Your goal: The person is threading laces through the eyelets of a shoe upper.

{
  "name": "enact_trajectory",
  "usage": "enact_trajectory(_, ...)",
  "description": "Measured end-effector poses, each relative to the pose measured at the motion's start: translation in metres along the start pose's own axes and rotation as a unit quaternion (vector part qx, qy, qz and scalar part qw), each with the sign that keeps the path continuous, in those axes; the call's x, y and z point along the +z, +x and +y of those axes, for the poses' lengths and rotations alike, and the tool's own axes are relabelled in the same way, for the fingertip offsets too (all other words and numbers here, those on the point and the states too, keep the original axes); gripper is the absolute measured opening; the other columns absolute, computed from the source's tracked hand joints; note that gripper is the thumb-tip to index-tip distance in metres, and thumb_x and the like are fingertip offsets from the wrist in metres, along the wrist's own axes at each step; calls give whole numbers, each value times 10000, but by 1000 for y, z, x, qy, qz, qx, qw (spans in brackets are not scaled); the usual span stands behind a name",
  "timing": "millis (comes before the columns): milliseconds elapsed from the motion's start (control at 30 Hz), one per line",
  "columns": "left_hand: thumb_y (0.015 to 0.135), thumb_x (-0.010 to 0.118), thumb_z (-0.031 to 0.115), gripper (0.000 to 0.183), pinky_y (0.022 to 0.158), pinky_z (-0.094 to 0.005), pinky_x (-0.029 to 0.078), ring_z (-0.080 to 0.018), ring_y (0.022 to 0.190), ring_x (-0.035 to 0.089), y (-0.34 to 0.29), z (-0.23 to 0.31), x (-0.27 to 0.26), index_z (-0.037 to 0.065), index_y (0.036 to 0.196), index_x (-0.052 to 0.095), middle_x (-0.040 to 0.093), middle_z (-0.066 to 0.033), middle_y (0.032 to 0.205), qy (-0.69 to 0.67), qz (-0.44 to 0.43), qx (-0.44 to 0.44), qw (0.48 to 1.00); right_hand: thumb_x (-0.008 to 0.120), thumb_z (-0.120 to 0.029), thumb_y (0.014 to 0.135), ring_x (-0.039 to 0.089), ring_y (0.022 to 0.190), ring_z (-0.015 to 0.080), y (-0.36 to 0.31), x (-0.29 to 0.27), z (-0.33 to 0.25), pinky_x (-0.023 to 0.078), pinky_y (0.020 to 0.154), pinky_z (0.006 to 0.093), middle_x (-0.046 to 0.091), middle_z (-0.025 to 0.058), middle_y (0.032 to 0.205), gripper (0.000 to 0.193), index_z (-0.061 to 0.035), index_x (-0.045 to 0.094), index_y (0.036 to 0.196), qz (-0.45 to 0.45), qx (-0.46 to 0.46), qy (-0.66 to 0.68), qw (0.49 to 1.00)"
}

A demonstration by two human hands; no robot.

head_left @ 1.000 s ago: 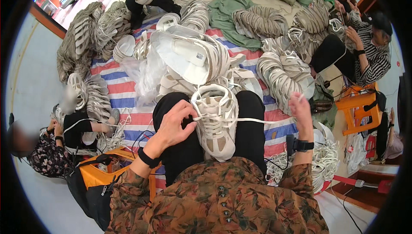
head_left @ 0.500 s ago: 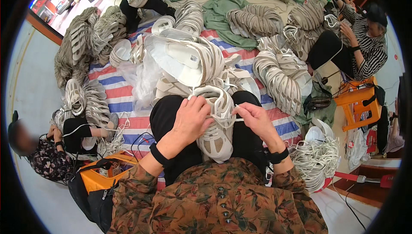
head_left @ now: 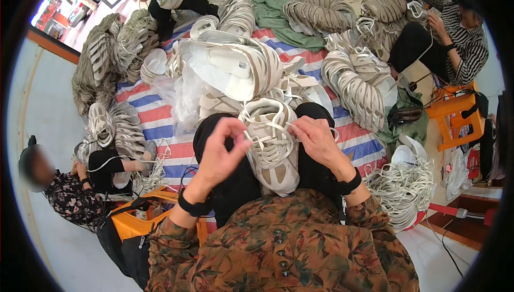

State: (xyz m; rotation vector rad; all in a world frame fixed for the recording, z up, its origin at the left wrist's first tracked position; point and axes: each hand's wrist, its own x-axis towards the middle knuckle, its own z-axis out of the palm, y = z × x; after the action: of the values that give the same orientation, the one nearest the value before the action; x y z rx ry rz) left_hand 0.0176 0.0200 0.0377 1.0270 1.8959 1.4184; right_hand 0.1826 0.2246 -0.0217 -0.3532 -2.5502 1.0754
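Observation:
A beige and white sneaker (head_left: 276, 155) rests between my knees, its toe toward me and white laces (head_left: 272, 141) crossing its tongue. At its right side, my right hand (head_left: 318, 139) pinches a shoelace between thumb and fingertips, and a loop of lace shows past the knuckles. On the other side is my left hand (head_left: 222, 150), slightly blurred, thumb and forefinger curled toward each other, a strand of lace at their tips. Just beyond lies a larger pile of nested sneaker uppers (head_left: 251, 67), with a clear plastic bag (head_left: 179, 96) beside it.
Striped sheeting (head_left: 155, 115) covers the floor. Rows of uppers (head_left: 350, 96) and a heap of white laces (head_left: 401, 187) are at the right. Orange stools (head_left: 455, 123) stand on both sides. Other people sit around with shoes; one wears a striped top (head_left: 466, 45). Green sacks (head_left: 281, 16) lie behind.
My left hand has lifted off the shoe's tongue and moved left to the shoe's side. My right hand has come in closer to the lace holes. More of the lacing now shows.

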Motion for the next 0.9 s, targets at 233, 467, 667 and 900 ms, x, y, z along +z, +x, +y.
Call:
enact_trajectory(233, 707, 716, 35, 413, 777, -395, 419, -296, 941, 510, 4, -8, 28, 87, 1100, 599, 517, -101, 1000, 411, -67, 275, 867, 502, -195, 989, 622, 775, 275, 2, 1, 0, 339, 727, 381, 667, 60, 814, 194, -82, 648, 928, -31, 82, 109, 990)
enact_trajectory(467, 921, 594, 29, 76, 850, -295, 455, -130, 918, 564, -3, -7, -28, 61, 984, 565, 593, -34, 997, -157, 168, 12, 973, 513, -199, 966, 629, 811, 283, 1, -5, -10, 363, 728, 391, 661, 86, 832, 199, -74, 649, 893, -53, 23, 36, 998)
enact_trajectory(667, 907, 674, 104, 231, 850, -310, 447, -163, 944, 559, -24, -33, -144, 45, 1104, 569, 564, -39, 1056, 60, 406, -55, 910, 531, -176, 962, 598, 793, 242, 0, -5, -14, 363, 759, 367, 639, 43, 824, 172, -82, 653, 886, -63, -8, 11, 998)
enact_trajectory(900, 798, 724, 50, 219, 870, -404, 432, -295, 913, 562, 9, -13, -77, 42, 999, 637, 604, -119, 985, 447, 248, 212, 833, 571, -170, 923, 614, 795, 265, 4, 1, -20, 362, 739, 384, 642, 73, 821, 137, -75, 626, 841, -52, -36, -8, 998)
